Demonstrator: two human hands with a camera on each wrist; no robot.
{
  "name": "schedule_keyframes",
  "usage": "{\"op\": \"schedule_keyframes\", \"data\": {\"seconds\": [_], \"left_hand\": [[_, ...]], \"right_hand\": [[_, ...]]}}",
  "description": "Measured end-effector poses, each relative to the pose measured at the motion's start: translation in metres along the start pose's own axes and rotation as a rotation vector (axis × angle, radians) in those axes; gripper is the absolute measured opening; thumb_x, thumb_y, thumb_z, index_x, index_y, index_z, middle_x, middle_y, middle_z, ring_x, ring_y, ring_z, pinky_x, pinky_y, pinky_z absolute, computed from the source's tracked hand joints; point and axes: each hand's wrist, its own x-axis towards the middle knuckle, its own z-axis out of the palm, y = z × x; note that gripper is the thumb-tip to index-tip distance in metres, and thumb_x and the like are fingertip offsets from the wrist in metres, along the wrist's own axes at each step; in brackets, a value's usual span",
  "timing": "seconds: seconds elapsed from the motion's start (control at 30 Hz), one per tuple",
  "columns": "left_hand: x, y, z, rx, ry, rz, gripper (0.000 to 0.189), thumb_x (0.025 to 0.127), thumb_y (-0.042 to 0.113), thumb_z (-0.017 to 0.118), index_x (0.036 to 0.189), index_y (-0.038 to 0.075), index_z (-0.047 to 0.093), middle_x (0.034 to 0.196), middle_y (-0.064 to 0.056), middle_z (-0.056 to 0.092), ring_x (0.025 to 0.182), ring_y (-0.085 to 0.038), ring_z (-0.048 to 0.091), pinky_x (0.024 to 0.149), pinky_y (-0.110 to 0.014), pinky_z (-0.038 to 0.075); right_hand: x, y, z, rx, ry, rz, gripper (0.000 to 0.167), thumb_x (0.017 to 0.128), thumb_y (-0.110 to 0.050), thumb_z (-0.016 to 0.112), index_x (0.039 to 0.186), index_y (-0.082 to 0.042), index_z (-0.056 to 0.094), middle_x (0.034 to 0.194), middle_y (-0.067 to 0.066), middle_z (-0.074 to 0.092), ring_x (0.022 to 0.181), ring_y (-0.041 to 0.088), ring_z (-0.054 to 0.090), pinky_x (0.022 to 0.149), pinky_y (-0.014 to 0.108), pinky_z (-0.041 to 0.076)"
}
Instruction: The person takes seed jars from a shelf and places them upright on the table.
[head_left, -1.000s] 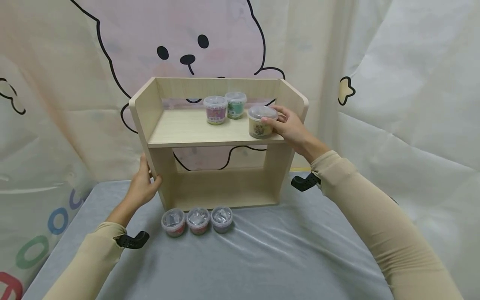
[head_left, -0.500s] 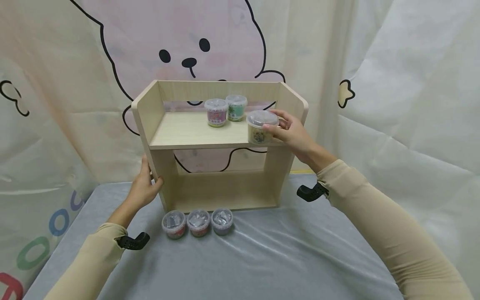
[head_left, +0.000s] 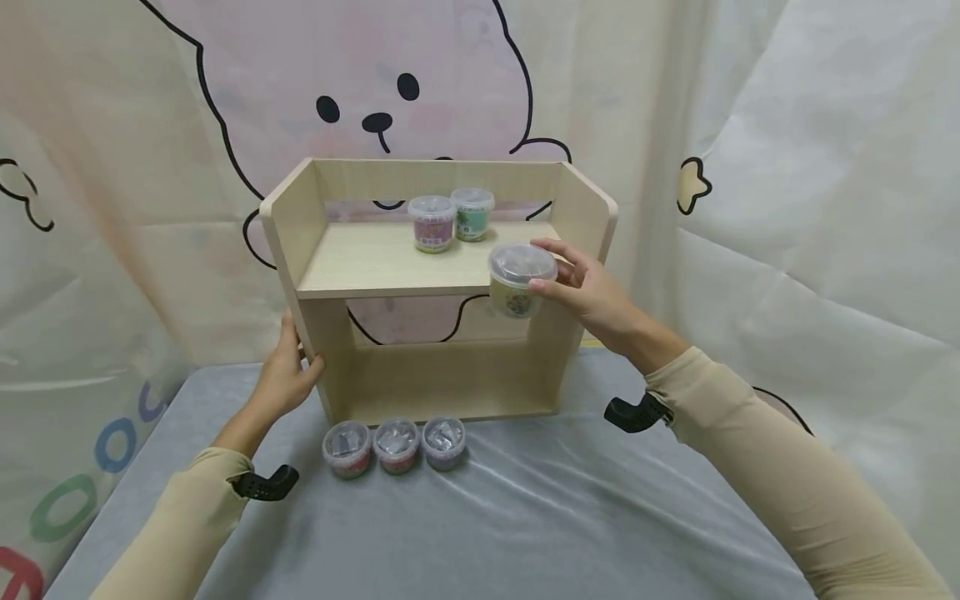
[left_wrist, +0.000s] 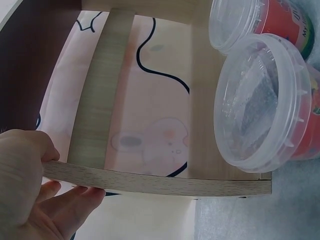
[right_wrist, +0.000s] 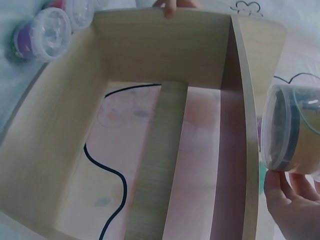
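Observation:
My right hand [head_left: 592, 300] grips a clear-lidded plastic tub with yellowish contents [head_left: 512, 298], thumb at the near side and fingers round the right. In the head view the tub overlaps the front edge of the upper shelf; the right wrist view shows the tub [right_wrist: 305, 135] beside the shelf board. My left hand [head_left: 288, 367] holds the left side panel of a small two-tier wooden shelf [head_left: 442, 379]. In the left wrist view its thumb [left_wrist: 35, 142] lies on one face of the panel and fingertips on the other. A purple-labelled tub [head_left: 432, 227] and a green-labelled tub [head_left: 472, 218] stand on the upper board.
Three lidded tubs, a left one [head_left: 347, 450], a middle one [head_left: 397, 447] and a right one [head_left: 445, 443], stand in a row before the shelf's lower left front. A grey cloth [head_left: 525, 517] covers the table. A printed curtain [head_left: 465, 75] hangs behind.
My right hand has brought the yellowish tub forward and down, from over the upper board to in front of its edge. The left hand stays on the side panel.

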Motion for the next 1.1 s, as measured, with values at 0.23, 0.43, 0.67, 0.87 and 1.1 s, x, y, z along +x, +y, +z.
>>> {"op": "schedule_keyframes", "data": {"seconds": [0.23,0.43,0.67,0.87,1.1], "left_hand": [[0.001,-0.001,0.001,-0.008,-0.001,-0.003,0.083,0.092,-0.004,0.054,0.158,0.015,0.009,0.148,-0.038,0.042,0.126,-0.06,0.052,0.099,-0.07,0.049],[-0.001,-0.002,0.0,-0.006,-0.004,-0.009,0.083,0.092,-0.003,0.054,0.158,0.016,0.008,0.149,-0.038,0.041,0.127,-0.061,0.051,0.098,-0.071,0.049],[0.0,-0.001,0.0,-0.012,-0.014,-0.013,0.082,0.093,-0.003,0.054,0.158,0.016,0.008,0.151,-0.038,0.039,0.128,-0.061,0.049,0.099,-0.071,0.048],[-0.001,0.001,-0.003,-0.007,-0.046,-0.042,0.085,0.095,-0.002,0.053,0.16,0.019,0.002,0.154,-0.038,0.034,0.128,-0.064,0.047,0.094,-0.072,0.05],[-0.001,0.001,-0.002,-0.01,-0.064,-0.065,0.085,0.097,0.002,0.052,0.16,0.021,-0.002,0.156,-0.037,0.032,0.128,-0.065,0.047,0.094,-0.071,0.051]], "right_hand": [[-0.015,0.007,0.006,0.001,-0.071,-0.03,0.07,0.096,-0.001,0.06,0.158,-0.01,0.029,0.128,-0.003,0.062,0.115,0.007,0.062,0.099,0.019,0.051],[-0.026,0.023,0.011,0.019,-0.126,-0.047,0.079,0.095,-0.002,0.063,0.162,-0.011,0.021,0.138,0.01,0.055,0.116,0.009,0.062,0.098,0.02,0.053],[-0.036,0.053,0.018,0.024,-0.183,-0.017,0.074,0.095,-0.006,0.066,0.159,-0.007,0.029,0.136,0.012,0.056,0.117,0.011,0.061,0.096,0.021,0.055],[-0.041,0.083,0.028,0.048,-0.178,0.033,0.076,0.092,-0.006,0.07,0.156,-0.002,0.031,0.143,0.022,0.051,0.121,0.013,0.059,0.096,0.02,0.055],[-0.046,0.12,0.036,0.065,-0.154,0.075,0.075,0.089,-0.007,0.074,0.153,-0.002,0.035,0.149,0.026,0.045,0.132,0.025,0.056,0.096,0.02,0.055]]}}
